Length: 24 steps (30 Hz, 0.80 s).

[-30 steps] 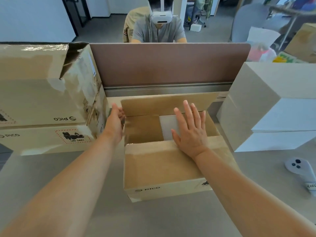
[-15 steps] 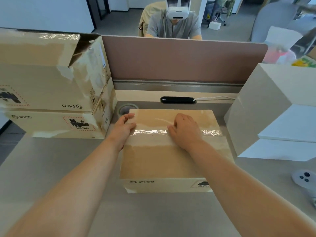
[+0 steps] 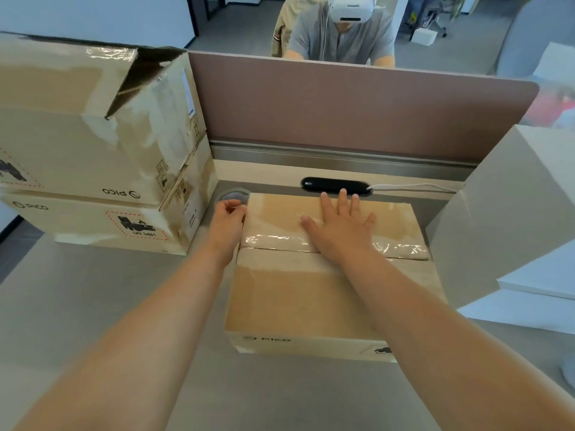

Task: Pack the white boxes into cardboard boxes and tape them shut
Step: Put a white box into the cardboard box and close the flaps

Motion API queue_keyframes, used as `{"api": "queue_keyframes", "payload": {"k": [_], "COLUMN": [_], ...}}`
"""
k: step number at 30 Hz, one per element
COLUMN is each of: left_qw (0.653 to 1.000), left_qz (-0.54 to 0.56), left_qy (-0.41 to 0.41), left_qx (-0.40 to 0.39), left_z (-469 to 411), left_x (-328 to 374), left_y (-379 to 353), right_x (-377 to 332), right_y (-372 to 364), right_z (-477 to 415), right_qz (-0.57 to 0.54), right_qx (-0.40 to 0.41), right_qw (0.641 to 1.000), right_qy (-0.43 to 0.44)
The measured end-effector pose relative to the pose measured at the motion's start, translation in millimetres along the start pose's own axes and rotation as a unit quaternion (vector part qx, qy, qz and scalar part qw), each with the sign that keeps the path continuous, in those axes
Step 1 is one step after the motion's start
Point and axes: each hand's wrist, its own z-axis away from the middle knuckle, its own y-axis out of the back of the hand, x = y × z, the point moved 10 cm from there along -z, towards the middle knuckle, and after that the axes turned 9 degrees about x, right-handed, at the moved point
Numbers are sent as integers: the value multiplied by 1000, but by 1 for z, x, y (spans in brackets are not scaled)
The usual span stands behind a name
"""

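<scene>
A brown cardboard box (image 3: 298, 300) sits on the grey desk in front of me, its top flaps folded down. Old clear tape (image 3: 401, 245) glints along the seam. My right hand (image 3: 339, 228) lies flat on the far flap with fingers spread, pressing it down. My left hand (image 3: 227, 223) is at the box's far left corner, fingers loosely curled against its side edge. The white box inside is hidden under the flaps. More white boxes (image 3: 513, 231) are stacked at the right.
Two larger cardboard boxes (image 3: 93, 157) are stacked at the left, the upper one torn open. A brown partition (image 3: 342, 107) runs along the desk's far edge, with a black device (image 3: 336, 184) and white cable below it. A person in a headset (image 3: 342, 29) sits behind the partition.
The far flap, raised a second ago with a white box showing inside, is now folded down. My right hand went from curled on the seam to flat and spread.
</scene>
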Motion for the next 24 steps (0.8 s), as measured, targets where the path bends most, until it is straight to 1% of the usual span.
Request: {"api": "queue_keyframes", "payload": {"k": [1, 2, 3, 5, 6, 7, 9, 10, 11, 12, 13, 14, 16, 18, 20, 24], "left_qw": [1000, 998, 992, 962, 936, 900, 810, 769, 738, 718, 708, 706, 703, 743, 787, 855], "left_qz": [-14, -58, -128, -264, -332, -404, -535, -585, -618, -640, -652, -656, -648, -597, -545, -448], "left_qy": [4, -2, -18, -66, -100, -137, -181, -183, -177, -166, -160, -159, -194, -214, -213, -233], "left_qx": [6, 5, -3, -28, -55, -93, -157, -184, -205, -218, -218, -216, -219, -211, -196, -121], "left_z": [-11, -24, -36, -60, -69, -78, -92, -96, -99, -101, -101, -101, -101, -102, -98, -81], "left_x": [-4, -9, -13, -22, -28, -34, -50, -60, -69, -75, -78, -81, -81, -77, -67, -28], "left_y": [1, 1, 0, -6, -12, -22, -38, -43, -45, -46, -45, -44, -47, -45, -42, -24], "right_x": [0, 0, 1, 2, 2, 2, 4, 5, 6, 7, 8, 8, 8, 8, 9, 10], "right_y": [0, 0, 0, 0, 0, 0, 2, 2, 2, 2, 2, 2, 3, 4, 4, 4], "right_z": [-4, -8, -12, -21, -24, -28, -37, -40, -43, -44, -45, -45, -45, -44, -43, -40], "right_qz": [8, 10, 12, 15, 15, 13, 12, 12, 15, 17, 18, 19, 18, 15, 17, 16], "right_qx": [10, 20, 26, 31, 33, 34, 37, 37, 37, 37, 39, 41, 45, 47, 46, 41], "right_qw": [1000, 1000, 1000, 999, 999, 999, 999, 999, 999, 999, 998, 998, 998, 998, 998, 998], "right_qy": [-3, -6, -8, -14, -15, -17, -24, -28, -31, -35, -38, -38, -41, -43, -47, -53]}}
